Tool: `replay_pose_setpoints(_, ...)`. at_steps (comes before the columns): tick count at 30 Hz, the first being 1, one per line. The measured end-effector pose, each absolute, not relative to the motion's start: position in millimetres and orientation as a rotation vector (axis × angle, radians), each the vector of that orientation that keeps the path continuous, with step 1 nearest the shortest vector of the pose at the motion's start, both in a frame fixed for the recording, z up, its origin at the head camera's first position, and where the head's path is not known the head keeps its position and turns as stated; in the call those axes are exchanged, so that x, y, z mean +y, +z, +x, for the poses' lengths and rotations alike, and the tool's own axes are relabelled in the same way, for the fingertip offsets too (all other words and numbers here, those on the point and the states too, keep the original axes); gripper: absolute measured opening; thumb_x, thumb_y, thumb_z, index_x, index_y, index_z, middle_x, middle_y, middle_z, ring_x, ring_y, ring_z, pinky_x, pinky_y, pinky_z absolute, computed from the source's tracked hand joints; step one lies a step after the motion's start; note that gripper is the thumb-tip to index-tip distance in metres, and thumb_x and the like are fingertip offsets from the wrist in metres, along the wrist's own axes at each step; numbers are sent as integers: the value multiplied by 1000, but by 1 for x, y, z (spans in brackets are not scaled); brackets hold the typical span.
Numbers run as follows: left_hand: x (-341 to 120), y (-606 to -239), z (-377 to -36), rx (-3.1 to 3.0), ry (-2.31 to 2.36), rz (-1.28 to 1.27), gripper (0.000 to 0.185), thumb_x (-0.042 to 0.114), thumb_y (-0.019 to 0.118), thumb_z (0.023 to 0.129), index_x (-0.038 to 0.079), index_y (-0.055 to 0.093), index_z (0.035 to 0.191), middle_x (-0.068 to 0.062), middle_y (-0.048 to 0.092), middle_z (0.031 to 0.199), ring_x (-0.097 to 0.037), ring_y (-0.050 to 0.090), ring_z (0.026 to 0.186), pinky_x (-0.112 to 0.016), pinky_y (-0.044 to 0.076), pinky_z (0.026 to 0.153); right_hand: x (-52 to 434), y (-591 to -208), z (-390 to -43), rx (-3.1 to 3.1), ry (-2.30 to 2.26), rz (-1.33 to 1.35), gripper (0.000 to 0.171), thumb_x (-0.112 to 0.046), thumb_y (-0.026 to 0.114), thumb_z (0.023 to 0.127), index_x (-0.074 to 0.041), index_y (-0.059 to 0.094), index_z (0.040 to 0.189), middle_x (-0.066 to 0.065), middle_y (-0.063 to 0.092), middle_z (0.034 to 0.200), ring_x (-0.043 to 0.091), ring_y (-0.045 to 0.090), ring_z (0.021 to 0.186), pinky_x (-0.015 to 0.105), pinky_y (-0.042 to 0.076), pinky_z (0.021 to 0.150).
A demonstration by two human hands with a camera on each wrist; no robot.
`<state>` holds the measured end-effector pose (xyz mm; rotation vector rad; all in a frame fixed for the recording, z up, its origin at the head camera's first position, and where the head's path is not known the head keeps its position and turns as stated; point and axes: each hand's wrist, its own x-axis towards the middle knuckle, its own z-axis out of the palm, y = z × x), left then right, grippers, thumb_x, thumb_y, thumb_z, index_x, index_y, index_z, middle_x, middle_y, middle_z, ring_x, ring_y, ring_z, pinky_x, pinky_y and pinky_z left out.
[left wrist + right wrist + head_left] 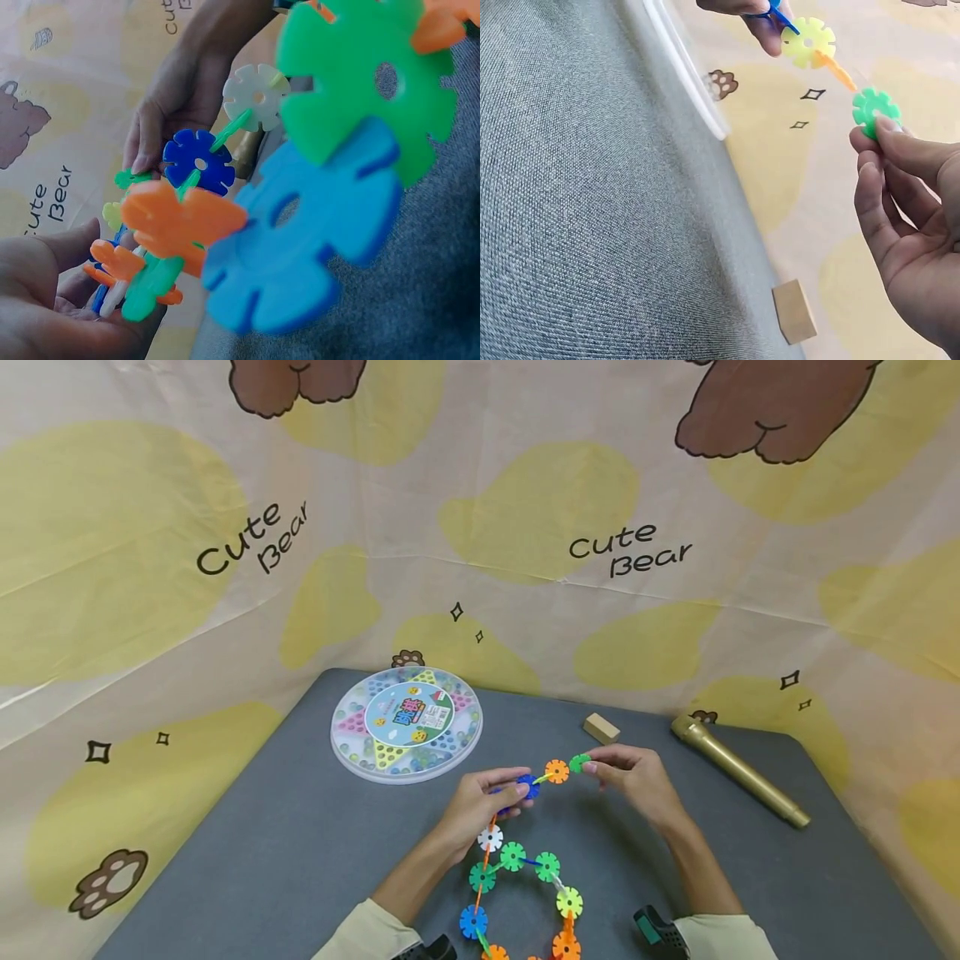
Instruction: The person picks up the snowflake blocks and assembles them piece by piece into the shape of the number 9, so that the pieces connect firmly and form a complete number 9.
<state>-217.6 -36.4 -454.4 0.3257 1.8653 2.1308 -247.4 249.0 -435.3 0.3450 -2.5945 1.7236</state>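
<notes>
My left hand [476,802] pinches a blue snowflake disc [529,787] between thumb and fingers, part of a chain of slotted plastic discs. From it the chain runs right through a yellow disc [808,43], seen edge-on in the head view, and an orange disc [557,772]. At that end, my right hand [639,779] holds a green disc [580,763] by its edge between thumb and fingertip. Below my left hand the chain continues through a white disc [491,838] and a loop of green, blue, yellow and orange discs, cut off by the bottom edge.
A round, clear marble-game case [408,714] lies at the back left of the grey table [315,827]. Beyond my right hand are a small wooden block [602,728] and a gold tube [738,768]. A printed cloth [525,485] hangs behind the table.
</notes>
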Motion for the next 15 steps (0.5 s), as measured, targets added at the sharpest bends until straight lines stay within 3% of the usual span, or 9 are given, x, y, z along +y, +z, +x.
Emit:
replay_pose_setpoints(7,-36,-454,-218,1871,2121,334,41,18,68,106,-1,65,142,-20,77,118,-17,76,100,-25,61,88,249,-436,-248,-2563,1723,356,21,-24,79,98,-8,80,110,2,78,93,24,68,79,41,59,77)
replay_pose_setpoints(15,-35,-455,-219,1820,2134,337,40,16,66,106,-3,65,141,-27,75,118,-15,76,96,-23,61,86,247,-436,-247,-2542,1733,355,21,-22,79,98,-5,80,110,18,76,97,23,68,80,37,59,75)
